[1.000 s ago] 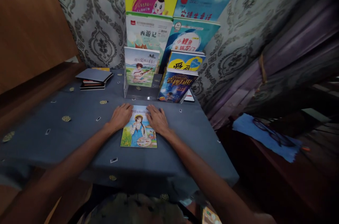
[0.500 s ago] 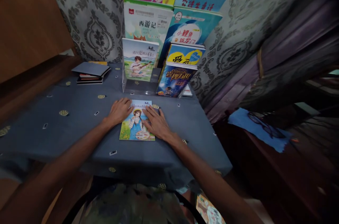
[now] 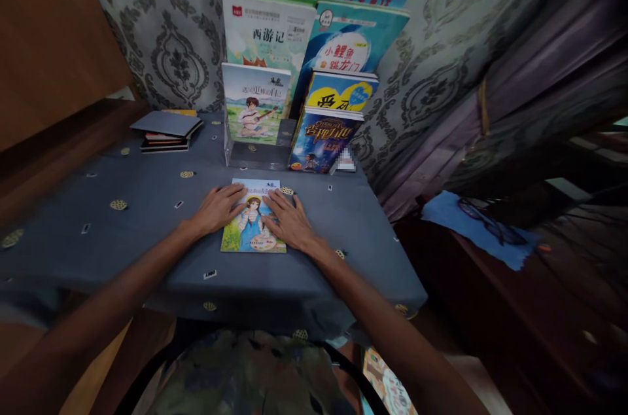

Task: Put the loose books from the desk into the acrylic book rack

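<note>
A thin book with a girl in a blue dress on its cover lies flat on the blue-grey tablecloth. My left hand rests on the book's left edge, fingers stretched out flat. My right hand lies flat on the book's right side, fingers spread. Neither hand grips anything. Just behind the book stands a clear tiered display rack with several children's books upright in it.
A small stack of dark books sits at the table's back left. Patterned wallpaper stands behind the rack. A wooden headboard is at the left. Curtains and a dark shelf with a blue cloth are at the right. Another book lies below the table edge.
Both hands have slid slightly back along the book toward me, uncovering more of its top edge. The view has tilted a little; the book has stayed flat on the table.
</note>
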The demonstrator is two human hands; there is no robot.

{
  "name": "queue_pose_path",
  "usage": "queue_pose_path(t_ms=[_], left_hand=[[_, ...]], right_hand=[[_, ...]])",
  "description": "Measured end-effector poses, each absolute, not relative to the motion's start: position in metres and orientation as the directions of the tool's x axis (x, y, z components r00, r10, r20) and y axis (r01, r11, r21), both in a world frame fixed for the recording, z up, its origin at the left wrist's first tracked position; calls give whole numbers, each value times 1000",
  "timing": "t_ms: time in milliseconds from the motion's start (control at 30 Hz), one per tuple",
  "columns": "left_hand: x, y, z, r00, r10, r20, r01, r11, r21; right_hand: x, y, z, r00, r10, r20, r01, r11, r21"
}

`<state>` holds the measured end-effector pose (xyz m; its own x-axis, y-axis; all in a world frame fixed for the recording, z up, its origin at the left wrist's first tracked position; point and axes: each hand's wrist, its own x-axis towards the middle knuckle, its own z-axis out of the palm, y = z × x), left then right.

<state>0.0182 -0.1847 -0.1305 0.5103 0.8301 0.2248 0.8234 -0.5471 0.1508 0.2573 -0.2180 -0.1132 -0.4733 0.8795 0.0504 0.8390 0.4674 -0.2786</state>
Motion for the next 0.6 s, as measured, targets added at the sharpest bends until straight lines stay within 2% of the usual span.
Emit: queue_pose_path(t_ms=[300, 600], left_hand=[[4, -242, -125, 641, 724, 253, 704, -686, 181], [-6, -276, -131, 667, 687, 290, 658, -725, 205]], right_hand=[[255, -219, -113, -469, 883, 37, 846, 461, -268], [250, -225, -111, -455, 889, 47, 849, 449, -278]])
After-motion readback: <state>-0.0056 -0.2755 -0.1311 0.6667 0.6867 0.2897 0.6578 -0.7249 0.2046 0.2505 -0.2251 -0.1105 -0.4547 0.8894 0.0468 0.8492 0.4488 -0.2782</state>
